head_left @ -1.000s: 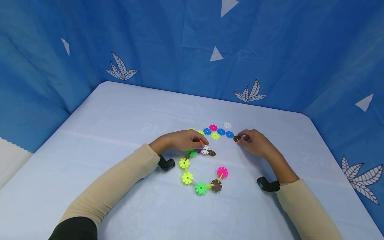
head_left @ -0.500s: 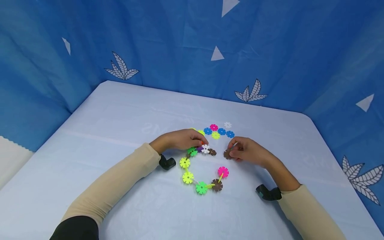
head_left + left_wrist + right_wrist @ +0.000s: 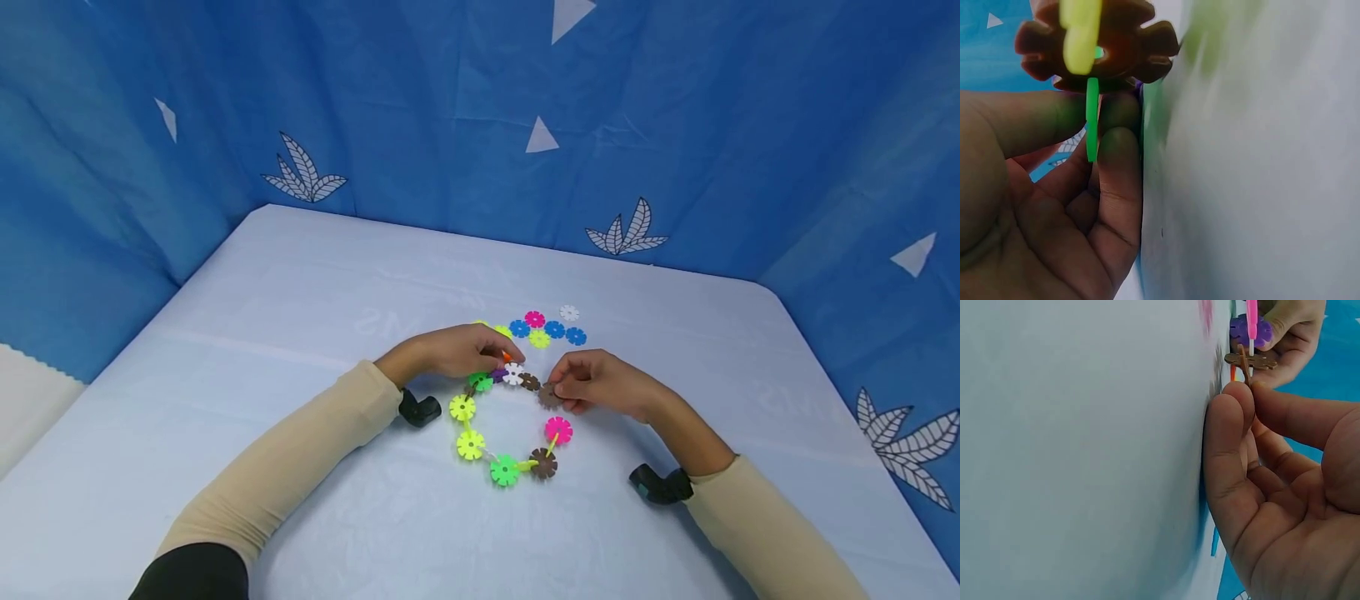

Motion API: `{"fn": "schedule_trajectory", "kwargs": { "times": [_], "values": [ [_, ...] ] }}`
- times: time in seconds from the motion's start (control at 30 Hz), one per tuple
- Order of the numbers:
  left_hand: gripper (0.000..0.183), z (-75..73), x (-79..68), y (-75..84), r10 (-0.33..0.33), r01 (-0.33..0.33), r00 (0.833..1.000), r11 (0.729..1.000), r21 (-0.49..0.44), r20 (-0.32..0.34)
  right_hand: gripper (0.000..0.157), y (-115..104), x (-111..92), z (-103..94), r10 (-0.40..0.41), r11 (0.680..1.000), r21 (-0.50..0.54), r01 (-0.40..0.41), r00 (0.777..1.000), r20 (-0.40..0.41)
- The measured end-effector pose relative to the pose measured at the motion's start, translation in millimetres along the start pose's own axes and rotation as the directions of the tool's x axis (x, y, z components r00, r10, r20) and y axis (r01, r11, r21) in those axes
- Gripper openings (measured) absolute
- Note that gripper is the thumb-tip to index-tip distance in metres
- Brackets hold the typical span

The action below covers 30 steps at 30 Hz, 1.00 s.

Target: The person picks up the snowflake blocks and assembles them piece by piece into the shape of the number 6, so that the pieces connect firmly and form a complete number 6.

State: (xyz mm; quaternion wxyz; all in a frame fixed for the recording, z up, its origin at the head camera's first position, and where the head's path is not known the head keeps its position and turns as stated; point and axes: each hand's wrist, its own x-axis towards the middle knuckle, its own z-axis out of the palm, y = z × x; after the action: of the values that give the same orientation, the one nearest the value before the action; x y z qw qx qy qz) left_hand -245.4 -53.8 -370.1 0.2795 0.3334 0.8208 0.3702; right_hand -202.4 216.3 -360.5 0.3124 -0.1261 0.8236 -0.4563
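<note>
A chain of notched, flower-shaped plastic discs curves over the table, with a pink disc (image 3: 558, 430) at its near right end. At its far side my left hand (image 3: 465, 348) pinches the chain around an orange and a purple disc (image 3: 1264, 332), partly hidden by the fingers. Beside them are a white disc (image 3: 513, 374) and a brown end disc (image 3: 529, 382). My right hand (image 3: 607, 383) pinches a loose brown disc (image 3: 550, 397) between thumb and fingertips. In the right wrist view its edge crosses the chain's brown disc (image 3: 1266, 362); whether they interlock I cannot tell.
Behind the hands lie loose discs: a pink disc (image 3: 534, 319), a white disc (image 3: 569, 312), several blue and yellow ones. A white cloth covers the table (image 3: 337, 517). Blue curtain (image 3: 450, 108) hangs around its far edges.
My right hand has carried the brown disc left and nearer, from beside the loose blue discs to the chain's brown end. The left hand has stayed nearly still on the chain.
</note>
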Motion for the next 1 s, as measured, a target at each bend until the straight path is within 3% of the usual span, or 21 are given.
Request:
{"fn": "schedule_trajectory", "kwargs": {
  "times": [0.6,1.0],
  "values": [
    [0.027,0.5,-1.2,-0.7,0.007,-0.007,1.0,1.0,-0.016,-0.001,0.018,-1.9,4.5,6.0,0.088,0.991,0.106,-0.079,0.993,-0.08],
    [0.026,-0.3,-3.8,0.3,0.011,-0.012,1.0,1.0,-0.024,-0.022,0.017,-2.9,9.0,12.7,0.096,0.986,0.145,-0.08,0.989,-0.111]
  ]
}}
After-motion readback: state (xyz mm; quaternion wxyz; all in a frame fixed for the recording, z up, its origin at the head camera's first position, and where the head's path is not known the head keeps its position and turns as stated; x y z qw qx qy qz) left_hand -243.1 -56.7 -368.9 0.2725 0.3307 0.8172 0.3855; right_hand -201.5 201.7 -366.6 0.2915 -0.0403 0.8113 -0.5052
